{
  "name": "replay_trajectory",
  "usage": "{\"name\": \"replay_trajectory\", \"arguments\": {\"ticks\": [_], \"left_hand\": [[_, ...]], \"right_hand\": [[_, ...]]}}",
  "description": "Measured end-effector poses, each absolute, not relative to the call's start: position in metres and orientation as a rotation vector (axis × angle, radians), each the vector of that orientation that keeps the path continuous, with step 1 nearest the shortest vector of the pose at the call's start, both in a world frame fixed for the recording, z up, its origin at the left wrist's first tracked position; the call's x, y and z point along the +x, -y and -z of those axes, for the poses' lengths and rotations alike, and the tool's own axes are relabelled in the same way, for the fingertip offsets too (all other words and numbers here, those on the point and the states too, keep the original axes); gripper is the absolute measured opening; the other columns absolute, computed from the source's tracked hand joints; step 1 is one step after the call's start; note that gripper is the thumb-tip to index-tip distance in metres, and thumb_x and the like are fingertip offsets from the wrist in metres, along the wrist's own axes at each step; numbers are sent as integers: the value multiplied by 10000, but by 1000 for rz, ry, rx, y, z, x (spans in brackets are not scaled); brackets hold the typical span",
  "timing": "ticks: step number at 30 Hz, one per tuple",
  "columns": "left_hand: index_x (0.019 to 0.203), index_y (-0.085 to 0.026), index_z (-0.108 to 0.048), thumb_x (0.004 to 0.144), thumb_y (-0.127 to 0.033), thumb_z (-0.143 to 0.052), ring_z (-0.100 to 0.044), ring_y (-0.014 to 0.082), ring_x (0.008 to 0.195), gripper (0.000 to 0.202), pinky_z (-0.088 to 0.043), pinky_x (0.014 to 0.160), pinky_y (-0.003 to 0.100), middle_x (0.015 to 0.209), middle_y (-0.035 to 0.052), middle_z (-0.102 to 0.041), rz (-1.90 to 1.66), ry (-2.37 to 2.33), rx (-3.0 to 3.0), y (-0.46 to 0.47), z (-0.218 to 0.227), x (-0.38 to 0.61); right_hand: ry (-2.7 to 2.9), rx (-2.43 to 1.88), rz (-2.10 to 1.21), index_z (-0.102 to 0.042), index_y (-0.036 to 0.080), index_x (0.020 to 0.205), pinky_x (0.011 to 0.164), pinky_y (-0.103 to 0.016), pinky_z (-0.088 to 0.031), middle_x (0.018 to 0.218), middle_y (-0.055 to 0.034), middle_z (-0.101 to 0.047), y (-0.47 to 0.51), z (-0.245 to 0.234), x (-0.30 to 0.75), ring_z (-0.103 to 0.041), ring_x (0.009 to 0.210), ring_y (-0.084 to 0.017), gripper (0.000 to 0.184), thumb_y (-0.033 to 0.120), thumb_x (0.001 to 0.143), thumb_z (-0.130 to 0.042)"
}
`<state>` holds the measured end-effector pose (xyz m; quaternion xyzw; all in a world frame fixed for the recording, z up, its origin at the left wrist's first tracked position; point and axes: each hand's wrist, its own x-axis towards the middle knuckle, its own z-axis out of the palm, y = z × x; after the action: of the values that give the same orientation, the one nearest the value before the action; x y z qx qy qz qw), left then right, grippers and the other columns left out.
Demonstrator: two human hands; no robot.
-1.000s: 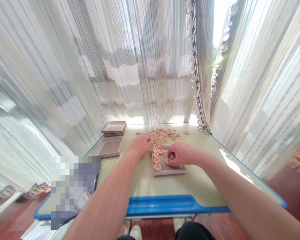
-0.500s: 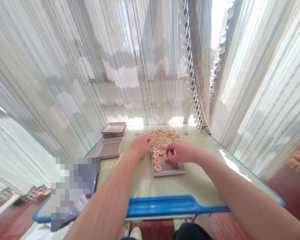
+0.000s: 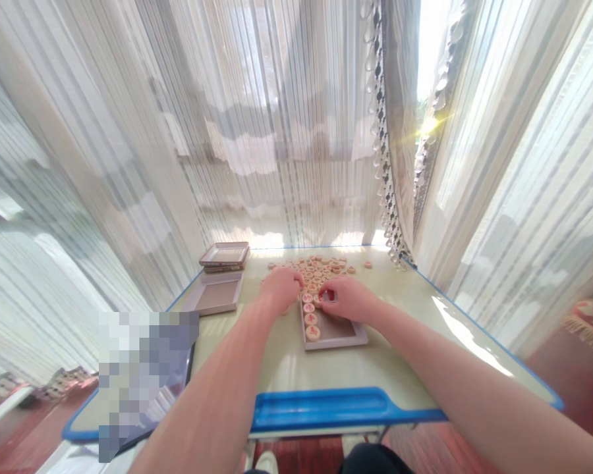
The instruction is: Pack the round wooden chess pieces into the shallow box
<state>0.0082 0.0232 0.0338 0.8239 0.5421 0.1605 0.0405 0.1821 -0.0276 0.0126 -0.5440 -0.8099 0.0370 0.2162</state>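
A shallow cardboard box tray (image 3: 336,343) lies in front of me. Red-marked round xiangqi pieces (image 3: 312,333) form a column along its left wall, with another xiangqi piece (image 3: 317,301) beside the column's top. My right hand (image 3: 348,297) is over the tray's far part, thumb and fingers pinched on a xiangqi piece at the top row, largely covered by the fingertips. My left hand (image 3: 282,288) hovers by the tray's far left corner, at the edge of the loose pile of pieces (image 3: 319,266). Its fingers are curled in; what they hold, if anything, is hidden.
Left of my arm an empty-looking box tray (image 3: 216,304) lies before a stack of trays (image 3: 225,255). A dark-edged, pixelated flat object (image 3: 153,382) rests at the table's left. A single piece (image 3: 368,264) lies apart at the right. Curtains (image 3: 286,164) hang behind the blue-edged table (image 3: 400,368).
My right hand has moved a little left and away from me, from the tray's middle to the top row with the piece. My left hand has shifted slightly right.
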Motion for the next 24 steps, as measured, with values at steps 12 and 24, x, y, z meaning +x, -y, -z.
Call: {"name": "replay_trajectory", "arguments": {"ticks": [12, 24], "left_hand": [[756, -248, -725, 687, -140, -450, -612, 160, 813, 304, -460, 800, 252, 844, 3, -702, -453, -1646, 2481, -26, -31, 9], [691, -237, -719, 665, -142, -445, -616, 162, 745, 291, -462, 705, 253, 747, 3, -698, -473, -1650, 2441, -25, -30, 9]], "right_hand": [[2186, -1500, -85, -665, 203, 925, 698, -267, -379, 777, -21, -637, 26, -15, 188, -534, 779, -170, 238, 318, 745, -561], [1992, -1555, -302, -342, 171, 1380, 1028, -344, -289, 1329, -73, -490, -12, 1, 213, -389, 1239, -207, 547, 339, 861, -392]]}}
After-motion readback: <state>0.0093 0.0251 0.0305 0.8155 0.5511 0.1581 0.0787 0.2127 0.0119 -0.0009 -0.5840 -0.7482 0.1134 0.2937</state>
